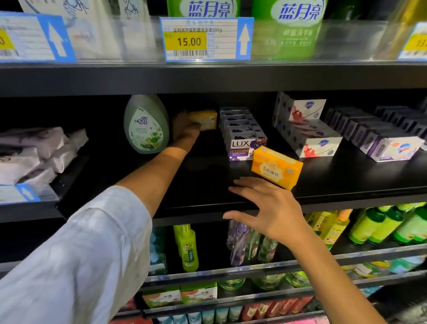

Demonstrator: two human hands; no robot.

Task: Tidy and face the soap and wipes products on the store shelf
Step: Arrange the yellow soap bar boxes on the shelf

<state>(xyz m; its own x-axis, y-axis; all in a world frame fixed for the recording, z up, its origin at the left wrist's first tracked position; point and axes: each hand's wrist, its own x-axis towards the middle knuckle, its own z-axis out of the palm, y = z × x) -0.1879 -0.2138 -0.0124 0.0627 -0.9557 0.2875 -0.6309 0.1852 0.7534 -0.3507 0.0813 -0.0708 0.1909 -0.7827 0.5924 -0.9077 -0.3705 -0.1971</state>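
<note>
While shadow blurs it, left hand (184, 127) grips yellow soap (204, 119), right hand (266, 207) spread.

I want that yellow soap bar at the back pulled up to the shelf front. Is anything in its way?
Nothing visible blocks it. The left hand grips the rear yellow soap bar, and the bare shelf runs forward between the green bottle and the LUX boxes.

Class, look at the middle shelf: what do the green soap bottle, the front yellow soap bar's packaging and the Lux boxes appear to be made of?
Green soap bottle: probably translucent plastic, smooth with a printed label. Front yellow soap bar: seemingly a glossy wrapper, plastic or coated paper, judging by its sheen. Lux boxes: likely printed cardboard, with crisp folded edges.
</note>
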